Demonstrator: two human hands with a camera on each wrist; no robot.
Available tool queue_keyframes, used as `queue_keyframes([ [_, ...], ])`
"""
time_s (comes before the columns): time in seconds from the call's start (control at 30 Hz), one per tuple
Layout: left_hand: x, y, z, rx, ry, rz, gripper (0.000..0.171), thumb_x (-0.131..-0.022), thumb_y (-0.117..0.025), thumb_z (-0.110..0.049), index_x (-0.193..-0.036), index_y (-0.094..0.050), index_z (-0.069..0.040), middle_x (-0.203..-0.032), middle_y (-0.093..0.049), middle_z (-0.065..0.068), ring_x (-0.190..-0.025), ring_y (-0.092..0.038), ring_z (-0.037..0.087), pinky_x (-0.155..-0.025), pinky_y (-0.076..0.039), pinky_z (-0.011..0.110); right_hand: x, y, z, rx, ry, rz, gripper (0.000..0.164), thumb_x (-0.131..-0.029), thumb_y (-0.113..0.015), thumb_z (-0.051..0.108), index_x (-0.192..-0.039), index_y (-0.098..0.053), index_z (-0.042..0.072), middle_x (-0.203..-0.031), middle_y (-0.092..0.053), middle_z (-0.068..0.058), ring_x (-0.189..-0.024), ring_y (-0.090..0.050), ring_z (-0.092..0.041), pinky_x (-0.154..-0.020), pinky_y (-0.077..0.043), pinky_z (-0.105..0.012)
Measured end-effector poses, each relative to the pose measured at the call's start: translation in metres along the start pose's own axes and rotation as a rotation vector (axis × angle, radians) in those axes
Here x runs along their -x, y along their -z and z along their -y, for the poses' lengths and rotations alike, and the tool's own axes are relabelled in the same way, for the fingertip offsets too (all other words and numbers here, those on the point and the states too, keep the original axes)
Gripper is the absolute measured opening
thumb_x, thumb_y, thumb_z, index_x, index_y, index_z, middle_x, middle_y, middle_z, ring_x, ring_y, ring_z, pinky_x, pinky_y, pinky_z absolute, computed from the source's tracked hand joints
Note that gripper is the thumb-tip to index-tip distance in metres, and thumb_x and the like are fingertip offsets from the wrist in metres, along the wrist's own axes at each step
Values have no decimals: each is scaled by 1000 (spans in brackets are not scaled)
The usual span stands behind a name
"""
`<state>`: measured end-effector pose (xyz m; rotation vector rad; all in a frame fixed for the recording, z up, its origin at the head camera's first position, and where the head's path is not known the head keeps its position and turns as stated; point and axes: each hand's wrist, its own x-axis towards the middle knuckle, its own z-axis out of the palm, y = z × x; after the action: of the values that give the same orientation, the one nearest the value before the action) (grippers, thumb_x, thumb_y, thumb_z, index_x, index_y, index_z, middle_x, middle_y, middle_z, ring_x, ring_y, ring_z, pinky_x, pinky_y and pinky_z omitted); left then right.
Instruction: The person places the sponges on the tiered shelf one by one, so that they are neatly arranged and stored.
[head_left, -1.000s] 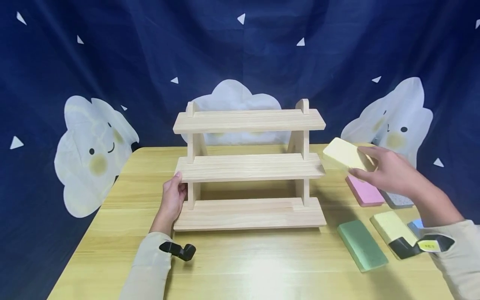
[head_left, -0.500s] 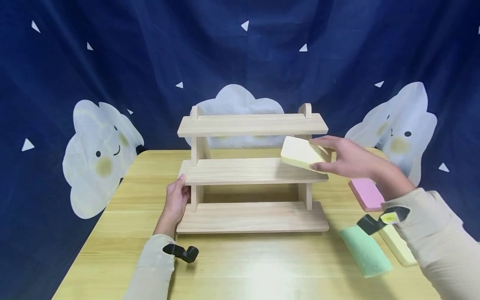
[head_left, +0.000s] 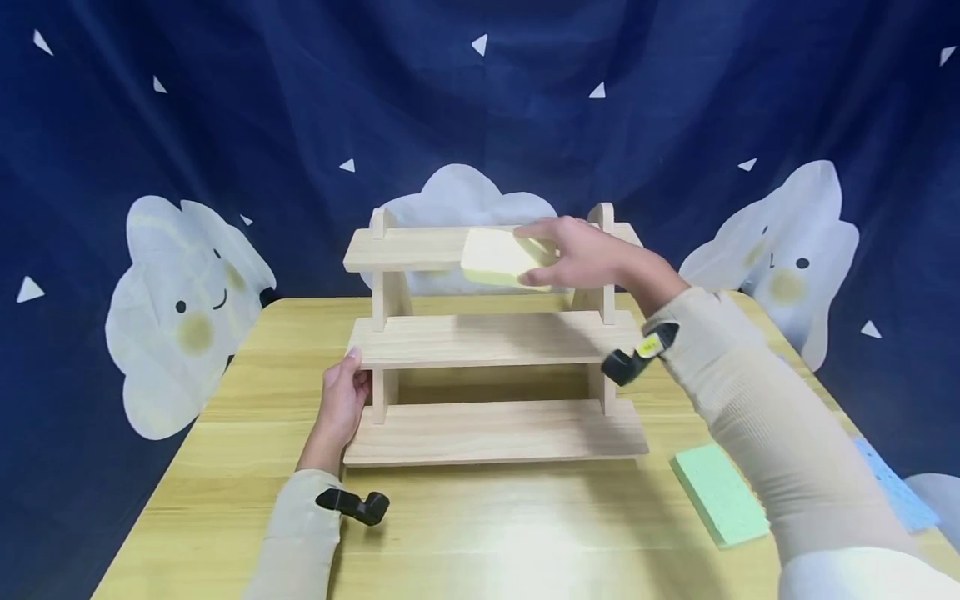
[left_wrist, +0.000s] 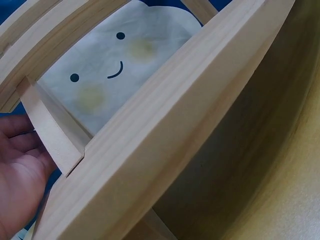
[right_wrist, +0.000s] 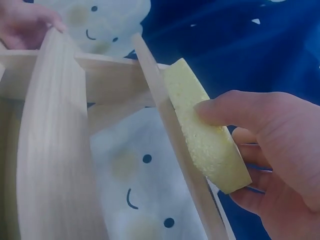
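Note:
A three-tier wooden display shelf (head_left: 495,342) stands on the table. At the left end of its middle tier my left hand (head_left: 342,400) grips the board, thumb near the top edge and fingers partly hidden behind. The left wrist view shows that hand (left_wrist: 22,170) beside an upright. My right hand (head_left: 581,250) pinches a pale yellow sponge (head_left: 495,257) between thumb and fingers, over the top tier. In the right wrist view the porous sponge (right_wrist: 205,130) is close to the top board (right_wrist: 172,135); whether they touch, I cannot tell.
A green sponge (head_left: 722,493) lies on the table (head_left: 510,533) right of the shelf. Farther right is a blue sponge (head_left: 896,483), partly hidden by the right sleeve (head_left: 780,442). A dark blue curtain (head_left: 420,83) with clouds hangs behind.
My right hand has carried the yellow sponge left and up, from beside the shelf to its top tier. The right forearm now covers other sponges. My left hand keeps its grip.

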<state>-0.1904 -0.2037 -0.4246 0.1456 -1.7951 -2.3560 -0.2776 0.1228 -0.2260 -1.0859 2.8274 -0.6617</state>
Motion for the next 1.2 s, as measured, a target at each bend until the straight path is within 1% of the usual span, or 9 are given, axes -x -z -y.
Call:
queue_keyframes([
  [0.2, 2, -1, -2, -14, 1, 13, 28, -100, -37, -24, -92, -53, -3, -78, -51, -1, -75, -50, 7, -73, -46, 19, -40, -5, 6, -65, -3, 47, 60, -80, -72, 26, -134, -52, 9, -112, -59, -8, -95, -49, -20, -84, -38, -32],
  [0.3, 3, -4, -1, -6, 3, 18, 27, -101, -36, -22, -91, -53, -3, -77, -53, -2, -74, -50, 8, -71, -46, 19, -51, -7, 6, -72, -1, 63, 57, -81, -71, 26, -132, -53, 11, -106, -59, -5, -91, -48, -18, -80, -38, -30],
  [0.47, 3, -11, 2, 27, 0, 27, 27, -100, -37, -20, -86, -54, -5, -73, -51, -1, -70, -48, 8, -66, -44, 19, -64, -6, 10, -89, -16, 94, 59, -81, -70, 24, -135, -51, 12, -107, -59, -5, -89, -50, -18, -80, -39, -29],
  [0.63, 4, -15, 2, 36, 3, 16, 27, -100, -37, -20, -85, -54, -4, -73, -50, 0, -70, -48, 8, -66, -44, 19, -73, -3, 12, -115, -34, 143, 60, -81, -70, 20, -136, -48, 11, -111, -57, -6, -97, -48, -18, -88, -38, -29],
  [0.8, 5, -16, 2, 29, 13, 14, 29, -100, -37, -20, -82, -55, -7, -71, -49, 0, -70, -47, 8, -67, -43, 19, -79, -2, 12, -139, -76, 191, 63, -82, -69, 19, -140, -44, 11, -128, -53, -2, -111, -43, -15, -100, -33, -29],
  [0.9, 6, -16, 3, 23, 10, 15, 31, -100, -37, -20, -80, -57, -8, -72, -51, -1, -71, -48, 8, -68, -44, 20, -80, -2, 11, -158, -89, 218, 62, -83, -67, 18, -140, -43, 13, -131, -52, 0, -115, -41, -14, -103, -32, -29],
  [1.0, 6, -16, 4, 14, 11, 23, 31, -101, -36, -21, -84, -57, -5, -74, -52, -1, -73, -49, 8, -70, -44, 20, -80, -3, 10, -159, -94, 232, 62, -84, -65, 18, -141, -42, 15, -131, -51, 1, -117, -40, -13, -104, -31, -29],
  [1.13, 7, -17, 4, -9, 9, 32, 30, -101, -36, -23, -91, -56, -2, -77, -52, -1, -75, -49, 9, -71, -44, 20, -79, -4, 10, -161, -106, 231, 64, -84, -65, 19, -142, -40, 15, -135, -48, 1, -118, -39, -13, -104, -31, -29],
  [1.2, 7, -17, 3, -8, 3, 34, 30, -101, -36, -22, -90, -56, -3, -78, -52, -1, -75, -49, 9, -70, -44, 20, -77, -4, 9, -164, -111, 224, 65, -84, -66, 21, -143, -39, 15, -136, -48, 2, -118, -39, -13, -105, -30, -30],
])
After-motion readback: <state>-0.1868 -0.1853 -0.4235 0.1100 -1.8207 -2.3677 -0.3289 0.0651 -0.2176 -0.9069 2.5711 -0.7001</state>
